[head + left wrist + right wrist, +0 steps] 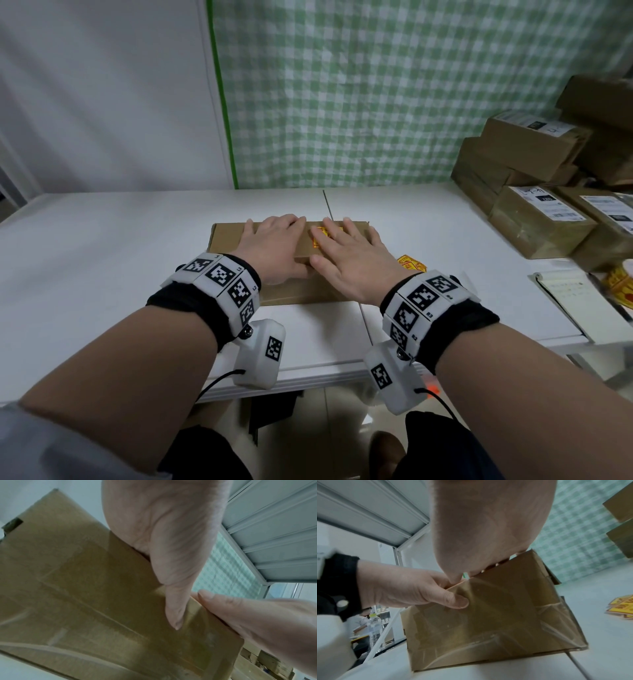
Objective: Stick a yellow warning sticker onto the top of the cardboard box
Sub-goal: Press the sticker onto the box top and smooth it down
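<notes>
A flat brown cardboard box (226, 240) lies in the middle of the white table (102, 257). A yellow warning sticker (322, 236) sits on its top, mostly hidden under my right hand (346, 253), which lies flat on it with fingers straight and spread. My left hand (274, 240) rests flat on the box top just to the left. Its thumb (175, 588) lies down the near face of the box (77, 588). The right wrist view shows the box front (496, 622), the left hand (402, 588) at the top edge and my right palm (488, 527) above.
Loose yellow stickers (411, 264) lie on the table right of the box. Stacked cardboard parcels (534, 219) fill the right side, with a notepad (565, 294) and a sticker roll (620, 284) in front of them. A green checked cloth hangs behind.
</notes>
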`<state>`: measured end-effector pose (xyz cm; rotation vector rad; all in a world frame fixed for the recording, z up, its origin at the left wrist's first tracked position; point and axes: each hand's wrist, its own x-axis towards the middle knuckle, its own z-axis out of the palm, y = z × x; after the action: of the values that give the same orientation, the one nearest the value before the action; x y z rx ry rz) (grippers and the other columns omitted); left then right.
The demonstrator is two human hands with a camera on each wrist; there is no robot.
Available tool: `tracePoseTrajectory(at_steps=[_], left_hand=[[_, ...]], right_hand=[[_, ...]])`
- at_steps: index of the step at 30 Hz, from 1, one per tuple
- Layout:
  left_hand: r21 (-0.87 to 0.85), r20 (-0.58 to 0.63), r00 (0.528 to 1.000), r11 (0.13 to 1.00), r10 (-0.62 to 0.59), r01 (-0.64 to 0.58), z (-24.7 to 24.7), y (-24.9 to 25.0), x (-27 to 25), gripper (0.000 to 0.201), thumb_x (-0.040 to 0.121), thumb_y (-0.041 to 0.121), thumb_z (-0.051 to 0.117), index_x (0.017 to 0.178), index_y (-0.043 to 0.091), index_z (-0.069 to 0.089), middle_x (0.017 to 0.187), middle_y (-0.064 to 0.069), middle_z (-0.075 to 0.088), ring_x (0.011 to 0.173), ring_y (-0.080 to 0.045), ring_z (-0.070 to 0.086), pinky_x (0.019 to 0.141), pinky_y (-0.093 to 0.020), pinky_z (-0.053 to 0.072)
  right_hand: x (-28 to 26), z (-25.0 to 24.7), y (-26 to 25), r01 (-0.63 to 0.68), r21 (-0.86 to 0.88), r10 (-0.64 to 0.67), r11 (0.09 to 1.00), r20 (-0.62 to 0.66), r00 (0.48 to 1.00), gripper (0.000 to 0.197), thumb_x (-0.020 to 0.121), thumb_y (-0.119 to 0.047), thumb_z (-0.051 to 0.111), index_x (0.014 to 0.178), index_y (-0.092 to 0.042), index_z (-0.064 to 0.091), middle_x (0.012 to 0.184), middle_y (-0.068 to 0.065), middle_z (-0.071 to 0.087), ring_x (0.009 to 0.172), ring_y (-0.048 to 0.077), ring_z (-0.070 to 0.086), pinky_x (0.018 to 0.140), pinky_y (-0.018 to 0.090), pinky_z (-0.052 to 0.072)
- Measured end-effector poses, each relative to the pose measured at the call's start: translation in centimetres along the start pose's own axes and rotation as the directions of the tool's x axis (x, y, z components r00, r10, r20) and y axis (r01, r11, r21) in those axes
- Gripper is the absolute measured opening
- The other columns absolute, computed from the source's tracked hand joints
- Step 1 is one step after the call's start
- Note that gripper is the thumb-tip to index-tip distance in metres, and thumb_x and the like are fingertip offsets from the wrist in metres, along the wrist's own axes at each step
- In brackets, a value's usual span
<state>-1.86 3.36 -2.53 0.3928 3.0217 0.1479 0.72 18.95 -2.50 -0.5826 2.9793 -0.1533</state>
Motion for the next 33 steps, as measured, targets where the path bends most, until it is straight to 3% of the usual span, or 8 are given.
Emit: tracePoseTrajectory(at_steps=[7, 10, 15, 19, 23, 24, 28, 33], left_hand=[[-0.011, 0.002, 1.0, 1.0, -0.025, 0.025, 0.0, 0.2, -0.1, 0.095, 0.079, 0.056, 0.06, 0.152, 0.022, 0.009, 0.159, 0.001, 0.015, 0.146, -0.022, 0.013, 0.117, -0.057, 0.006], [-0.014, 0.01, 0.999, 0.999, -0.042, 0.042, -0.1, 0.3, 0.1, 0.095, 0.08, 0.055, 0.062, 0.152, 0.022, 0.009, 0.159, 0.001, 0.015, 0.147, -0.023, 0.012, 0.117, -0.059, 0.005], [-0.025, 0.025, 0.996, 0.996, -0.08, 0.08, 0.0, 0.9, 0.4, 0.098, 0.077, 0.049, 0.067, 0.151, 0.021, 0.011, 0.158, -0.001, 0.018, 0.146, -0.025, 0.013, 0.115, -0.063, 0.007], [-0.042, 0.006, 0.996, 0.995, -0.087, 0.087, -0.2, 1.6, 0.7, 0.1, 0.072, 0.046, 0.073, 0.15, 0.017, 0.017, 0.152, -0.003, 0.026, 0.141, -0.026, 0.024, 0.115, -0.061, 0.009], [-0.061, -0.035, 0.996, 0.995, -0.077, 0.075, -0.1, 2.2, 0.8, 0.102, 0.068, 0.046, 0.075, 0.149, 0.018, 0.02, 0.148, -0.005, 0.03, 0.137, -0.026, 0.03, 0.116, -0.059, 0.008], [-0.063, -0.037, 0.996, 0.995, -0.077, 0.075, -0.1, 2.2, 0.8, 0.103, 0.068, 0.046, 0.076, 0.149, 0.018, 0.02, 0.147, -0.005, 0.03, 0.137, -0.026, 0.031, 0.117, -0.058, 0.008], [-0.076, -0.052, 0.996, 0.995, -0.073, 0.069, 0.0, 2.2, 0.9, 0.103, 0.064, 0.045, 0.077, 0.148, 0.02, 0.024, 0.143, -0.005, 0.033, 0.134, -0.026, 0.033, 0.117, -0.057, 0.008], [-0.088, -0.157, 0.987, 0.996, -0.04, 0.026, 0.2, 2.2, 0.7, 0.1, 0.061, 0.038, 0.078, 0.146, 0.023, 0.027, 0.135, -0.003, 0.036, 0.13, -0.025, 0.037, 0.118, -0.054, 0.005]], right_hand=[[0.3, 0.4, 1.5, -0.112, 0.06, 0.114, 0.992, -0.033, 0.993, 0.064, 0.098, -0.05, 0.018, 0.153, -0.018, 0.011, 0.163, -0.002, 0.005, 0.151, 0.023, 0.0, 0.119, 0.052, 0.004], [0.1, 0.3, 2.4, -0.149, 0.2, 0.171, 0.968, -0.097, 0.981, 0.061, 0.098, -0.046, 0.023, 0.147, -0.011, 0.027, 0.157, 0.006, 0.025, 0.146, 0.028, 0.02, 0.117, 0.052, 0.02], [-0.6, -0.4, 5.0, -0.298, 0.443, 0.376, 0.845, -0.098, 0.921, 0.056, 0.098, -0.036, 0.032, 0.147, -0.008, 0.032, 0.151, 0.012, 0.04, 0.139, 0.031, 0.035, 0.112, 0.04, 0.03], [-0.7, -0.6, 5.4, -0.321, 0.586, 0.404, 0.744, -0.012, 0.915, 0.06, 0.095, -0.04, 0.04, 0.148, -0.014, 0.032, 0.148, 0.009, 0.044, 0.135, 0.026, 0.041, 0.11, 0.036, 0.033], [-0.7, -0.5, 5.1, -0.304, 0.656, 0.381, 0.691, 0.028, 0.924, 0.057, 0.094, -0.042, 0.042, 0.145, -0.018, 0.035, 0.123, 0.004, 0.055, 0.098, 0.025, 0.052, 0.073, 0.028, 0.047], [-0.7, -0.5, 5.1, -0.303, 0.669, 0.382, 0.679, 0.031, 0.924, 0.058, 0.093, -0.043, 0.043, 0.145, -0.019, 0.035, 0.121, 0.004, 0.056, 0.097, 0.025, 0.052, 0.073, 0.029, 0.048], [-0.6, 0.0, 5.8, -0.276, 0.717, 0.367, 0.64, 0.03, 0.93, 0.073, 0.085, -0.05, 0.057, 0.148, -0.029, 0.027, 0.136, 0.005, 0.052, 0.118, 0.026, 0.054, 0.102, 0.044, 0.045], [-0.5, -0.1, 6.1, -0.186, 0.713, 0.269, 0.676, -0.004, 0.963, 0.107, 0.07, -0.04, 0.079, 0.152, -0.034, 0.01, 0.149, 0.001, 0.037, 0.133, 0.021, 0.041, 0.106, 0.03, 0.037]])
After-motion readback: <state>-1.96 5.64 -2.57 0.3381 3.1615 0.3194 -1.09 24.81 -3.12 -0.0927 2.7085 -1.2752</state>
